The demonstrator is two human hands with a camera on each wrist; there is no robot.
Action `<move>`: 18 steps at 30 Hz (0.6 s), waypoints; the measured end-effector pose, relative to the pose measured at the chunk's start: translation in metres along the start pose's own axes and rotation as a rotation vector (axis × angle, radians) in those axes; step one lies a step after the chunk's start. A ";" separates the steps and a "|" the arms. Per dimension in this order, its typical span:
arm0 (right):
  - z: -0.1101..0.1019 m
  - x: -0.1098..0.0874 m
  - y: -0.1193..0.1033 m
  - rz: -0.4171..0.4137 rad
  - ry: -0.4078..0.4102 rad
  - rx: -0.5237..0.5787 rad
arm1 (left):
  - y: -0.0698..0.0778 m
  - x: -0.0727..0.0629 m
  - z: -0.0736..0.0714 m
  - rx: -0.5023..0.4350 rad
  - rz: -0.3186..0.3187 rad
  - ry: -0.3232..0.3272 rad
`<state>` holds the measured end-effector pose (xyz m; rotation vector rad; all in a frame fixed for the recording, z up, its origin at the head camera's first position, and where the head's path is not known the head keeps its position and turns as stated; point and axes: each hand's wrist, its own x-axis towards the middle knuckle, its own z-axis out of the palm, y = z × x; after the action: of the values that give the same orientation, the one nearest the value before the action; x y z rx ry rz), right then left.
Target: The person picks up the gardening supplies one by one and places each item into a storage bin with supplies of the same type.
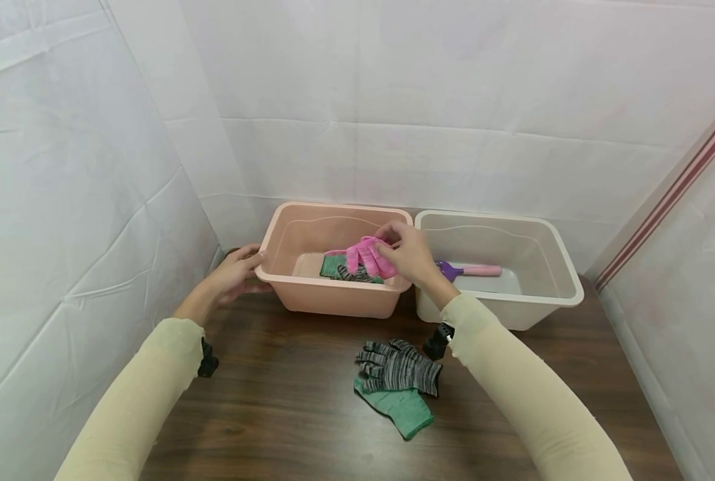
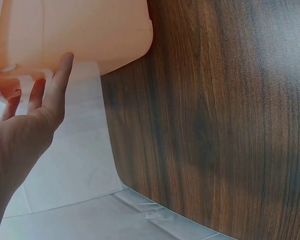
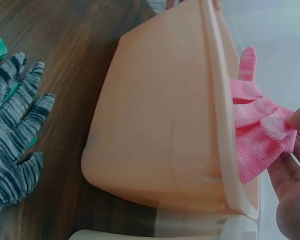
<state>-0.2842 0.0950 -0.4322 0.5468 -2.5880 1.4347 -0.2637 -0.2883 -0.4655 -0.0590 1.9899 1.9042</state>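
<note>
Glove [image 1: 366, 256] pinched in right hand [image 1: 410, 252], at peach tub [image 1: 333, 299]

Right fingers grip the pink glove's right end. From them its long axis runs toward lower left of the head view, over the tub's right half. Left hand [image 1: 233, 270], farther off, holds the left rim. Count: tubs, two; pink gloves, one certain, adjoining pink strip unresolved; green gloves, two visible, one inside [image 1: 328, 266], one on the surface [image 1: 261, 401]; grey gloves [image 1: 400, 367], two, likewise split; tool [image 1: 480, 270], one, in white tub [image 1: 495, 304].
</note>
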 end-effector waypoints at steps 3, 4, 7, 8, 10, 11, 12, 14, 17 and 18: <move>0.002 0.000 0.001 -0.017 -0.014 -0.003 | 0.000 0.001 0.000 -0.013 -0.002 0.004; 0.003 0.001 0.000 -0.016 -0.019 -0.001 | 0.000 0.001 0.000 -0.016 -0.002 0.004; 0.003 0.001 0.000 -0.015 -0.027 0.004 | 0.000 0.002 0.000 -0.023 -0.003 0.004; 0.003 0.001 -0.001 -0.014 -0.029 0.006 | 0.000 0.001 0.000 -0.019 0.000 0.001; 0.003 0.001 -0.001 -0.012 -0.031 0.005 | 0.000 0.001 0.001 -0.016 0.003 0.000; 0.003 0.001 -0.001 -0.012 -0.032 0.003 | 0.000 0.001 0.001 -0.015 0.004 0.000; 0.003 0.001 -0.001 -0.013 -0.031 0.002 | 0.000 0.001 0.001 -0.012 0.006 -0.003; 0.002 0.001 -0.001 -0.015 -0.030 0.002 | 0.000 0.001 0.001 -0.012 0.007 -0.004; 0.002 0.001 0.000 -0.019 -0.027 -0.002 | 0.000 0.000 0.001 -0.012 0.008 -0.005; 0.002 0.001 0.000 -0.020 -0.026 -0.003 | 0.000 0.001 0.001 -0.012 0.008 -0.003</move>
<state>-0.2848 0.0927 -0.4330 0.5926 -2.5964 1.4274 -0.2639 -0.2869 -0.4656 -0.0517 1.9797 1.9199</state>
